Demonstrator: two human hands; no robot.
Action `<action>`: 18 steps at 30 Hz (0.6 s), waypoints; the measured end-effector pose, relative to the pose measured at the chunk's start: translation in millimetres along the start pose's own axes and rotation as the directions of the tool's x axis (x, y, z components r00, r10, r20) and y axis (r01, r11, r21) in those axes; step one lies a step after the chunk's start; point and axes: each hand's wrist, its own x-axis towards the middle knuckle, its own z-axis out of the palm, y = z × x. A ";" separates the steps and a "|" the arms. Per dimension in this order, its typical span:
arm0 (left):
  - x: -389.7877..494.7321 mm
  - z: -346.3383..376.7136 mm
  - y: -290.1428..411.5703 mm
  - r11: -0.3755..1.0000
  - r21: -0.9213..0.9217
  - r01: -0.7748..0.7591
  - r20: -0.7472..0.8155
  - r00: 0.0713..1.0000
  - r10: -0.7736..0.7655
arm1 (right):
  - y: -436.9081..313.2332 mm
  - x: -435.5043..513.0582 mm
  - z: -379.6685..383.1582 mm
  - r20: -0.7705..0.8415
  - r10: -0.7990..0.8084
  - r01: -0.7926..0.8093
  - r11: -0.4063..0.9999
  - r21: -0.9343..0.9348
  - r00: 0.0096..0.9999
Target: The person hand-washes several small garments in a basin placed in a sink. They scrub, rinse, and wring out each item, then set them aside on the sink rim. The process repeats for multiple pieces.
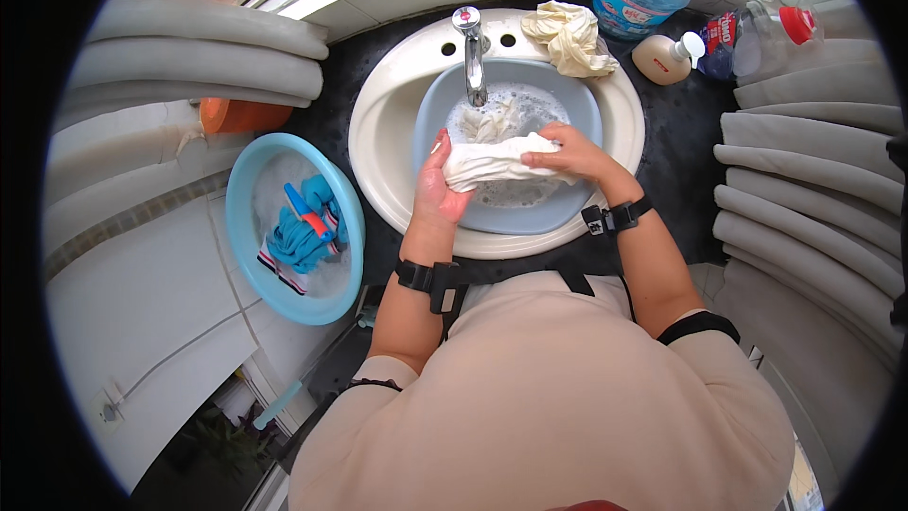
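A bunched white wet cloth (493,162) stretches between my two hands, above a grey-blue plastic basin (507,226) of sudsy water. My left hand (438,181) supports its left end, palm turned up. At the right end my right hand (567,155) grips it with the thumb and fingers. Another pale cloth (491,121) lies in the foamy water behind, under the chrome faucet (474,64). The basin stands in an oval cream washbasin (383,113).
At left, a light-blue tub (358,241) holds suds, blue clothing (294,245) and a blue-and-red brush (308,211). A cream cloth (564,35) lies on the washbasin's back rim. Behind right stand a blue pump bottle (635,3), a beige pump bottle (661,59) and a red-capped bottle (759,35).
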 end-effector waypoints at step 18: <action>14.0 3.5 -62.5 0.990 -0.102 0.099 -0.196 0.974 -0.117 | -46.9 -10.2 118.6 -0.621 -0.217 0.122 0.974 -0.193 0.754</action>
